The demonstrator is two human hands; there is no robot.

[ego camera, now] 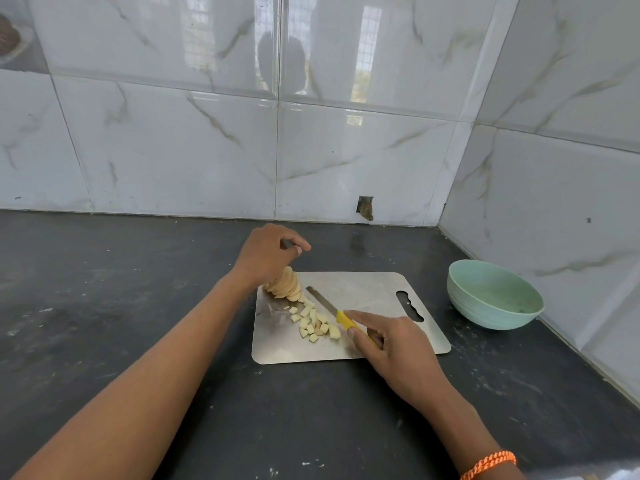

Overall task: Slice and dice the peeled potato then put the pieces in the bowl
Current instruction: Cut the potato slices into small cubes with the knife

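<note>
Gripping the knife (337,315) by its yellow handle, the right hand (394,344) has its fingers curled round it with the forefinger laid along the top, and the blade lies low across the middle of the steel cutting board (374,292), pointing toward the board's far left corner; the left hand (266,252) hovers over that corner with its fingers loosely curled, and whether it pinches anything I cannot tell; just beneath it the potato slices (285,287) lean in a fanned stack at the board's far left edge, while the diced pieces (315,323) lie scattered near the near-left part of the board, touching or just beside the blade; the green bowl (493,296) stands on the dark counter (104,289) well apart from the dice, beyond the board's right edge by the tiled wall, and appears to hold no potato yet. Several risks follow, as I judge it; the leaning stack may topple or slide off the far left edge if nudged; the smooth steel may let slices skid under the blade, bringing it toward the steadying fingers; carrying dice across the board to the bowl could drop some onto the counter.
</note>
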